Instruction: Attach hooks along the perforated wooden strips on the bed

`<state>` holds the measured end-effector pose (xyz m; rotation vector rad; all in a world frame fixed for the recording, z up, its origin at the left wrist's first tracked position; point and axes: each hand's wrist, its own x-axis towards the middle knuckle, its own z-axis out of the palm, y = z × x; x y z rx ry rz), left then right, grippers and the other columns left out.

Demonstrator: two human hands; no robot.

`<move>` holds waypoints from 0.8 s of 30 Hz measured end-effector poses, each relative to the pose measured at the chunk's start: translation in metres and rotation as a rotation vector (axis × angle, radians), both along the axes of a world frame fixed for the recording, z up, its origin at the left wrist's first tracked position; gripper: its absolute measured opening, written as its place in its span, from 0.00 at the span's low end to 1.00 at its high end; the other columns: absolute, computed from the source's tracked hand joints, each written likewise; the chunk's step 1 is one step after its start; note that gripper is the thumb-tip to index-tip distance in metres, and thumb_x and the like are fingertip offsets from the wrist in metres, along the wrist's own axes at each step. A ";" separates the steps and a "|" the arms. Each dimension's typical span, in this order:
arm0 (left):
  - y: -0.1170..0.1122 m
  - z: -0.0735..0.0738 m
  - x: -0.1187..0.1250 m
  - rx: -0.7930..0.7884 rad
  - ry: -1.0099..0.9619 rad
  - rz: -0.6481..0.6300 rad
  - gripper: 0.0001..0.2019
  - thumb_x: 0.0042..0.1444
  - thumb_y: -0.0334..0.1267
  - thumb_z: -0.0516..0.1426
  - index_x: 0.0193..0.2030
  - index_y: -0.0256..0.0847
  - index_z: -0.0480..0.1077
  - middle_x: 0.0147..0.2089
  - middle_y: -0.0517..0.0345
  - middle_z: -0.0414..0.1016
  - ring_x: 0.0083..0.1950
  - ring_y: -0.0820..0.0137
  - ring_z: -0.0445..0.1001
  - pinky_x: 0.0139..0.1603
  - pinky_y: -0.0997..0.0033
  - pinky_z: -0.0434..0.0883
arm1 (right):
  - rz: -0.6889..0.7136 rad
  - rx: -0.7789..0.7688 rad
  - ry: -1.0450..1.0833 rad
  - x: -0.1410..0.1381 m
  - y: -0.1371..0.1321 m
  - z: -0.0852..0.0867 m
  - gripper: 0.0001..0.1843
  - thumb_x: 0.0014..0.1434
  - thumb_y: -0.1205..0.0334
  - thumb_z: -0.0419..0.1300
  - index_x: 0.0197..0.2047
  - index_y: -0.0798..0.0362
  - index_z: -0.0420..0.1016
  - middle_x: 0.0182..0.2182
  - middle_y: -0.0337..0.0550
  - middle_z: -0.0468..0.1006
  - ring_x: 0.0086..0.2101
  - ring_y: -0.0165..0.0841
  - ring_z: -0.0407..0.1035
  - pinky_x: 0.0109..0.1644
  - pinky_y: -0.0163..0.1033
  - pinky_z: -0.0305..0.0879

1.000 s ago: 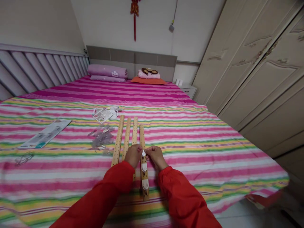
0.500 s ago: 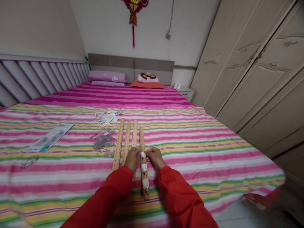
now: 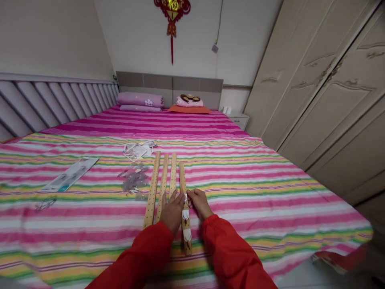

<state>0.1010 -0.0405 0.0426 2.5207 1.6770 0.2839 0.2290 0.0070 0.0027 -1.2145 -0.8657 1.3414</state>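
A narrow wooden strip with small holes (image 3: 182, 176) lies lengthwise before me. Along its near part sit white cards; the middle card (image 3: 185, 215) and the nearest card (image 3: 187, 235) each carry a small loop with a dark bit I cannot make out. My left hand (image 3: 173, 212) rests against the strip's left side, fingers stretched and apart, fingertips touching the farthest white card (image 3: 185, 197). From the right, my right hand (image 3: 199, 202) pinches at that card's edge; the fingers partly hide it. Several similar holed strips (image 3: 152, 184) lie to the left.
A heap of small clear plastic bags (image 3: 135, 176) lies left of the strips, with white cards in clear wrap (image 3: 138, 150) beyond. Farther left are a long clear package (image 3: 70, 174) and a thin wire-like bundle (image 3: 46, 203). Everything lies on a striped bedsheet (image 3: 255, 192).
My left hand has shifted toward me, and its fingers have spread out from a pinch at the farthest card. My right hand stays at that card. The view has moved slightly.
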 end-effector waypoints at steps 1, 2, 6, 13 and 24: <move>0.001 0.001 0.000 -0.010 -0.002 0.000 0.26 0.57 0.23 0.43 0.61 0.43 0.63 0.63 0.52 0.64 0.69 0.57 0.51 0.65 0.37 0.40 | -0.006 0.002 -0.010 -0.001 0.001 -0.001 0.16 0.41 0.52 0.66 0.18 0.52 0.65 0.09 0.30 0.66 0.10 0.24 0.58 0.12 0.30 0.53; 0.001 0.001 -0.001 -0.022 -0.008 0.001 0.27 0.56 0.23 0.43 0.61 0.43 0.63 0.63 0.52 0.64 0.69 0.57 0.51 0.65 0.37 0.40 | -0.013 0.002 -0.022 -0.001 0.001 -0.002 0.16 0.40 0.52 0.66 0.20 0.52 0.65 0.09 0.30 0.66 0.10 0.24 0.58 0.12 0.30 0.53; 0.002 0.001 -0.007 -0.080 -0.049 0.010 0.30 0.54 0.20 0.42 0.61 0.46 0.63 0.65 0.55 0.62 0.69 0.58 0.50 0.65 0.36 0.38 | -0.021 -0.008 -0.058 -0.002 0.001 -0.002 0.14 0.41 0.53 0.66 0.22 0.53 0.67 0.11 0.29 0.66 0.09 0.24 0.57 0.11 0.30 0.52; 0.001 0.005 -0.005 -0.138 -0.170 0.092 0.34 0.50 0.20 0.42 0.65 0.43 0.57 0.65 0.52 0.61 0.71 0.61 0.45 0.66 0.40 0.35 | -0.010 0.027 -0.066 -0.002 -0.005 0.005 0.16 0.44 0.51 0.63 0.19 0.52 0.64 0.09 0.29 0.65 0.09 0.24 0.57 0.12 0.31 0.51; -0.029 0.001 -0.014 -0.159 -0.300 0.025 0.30 0.53 0.23 0.44 0.62 0.47 0.61 0.59 0.53 0.69 0.68 0.61 0.53 0.65 0.38 0.38 | 0.012 0.080 -0.121 0.002 -0.038 -0.001 0.15 0.44 0.51 0.64 0.21 0.54 0.70 0.08 0.31 0.65 0.11 0.25 0.56 0.15 0.31 0.50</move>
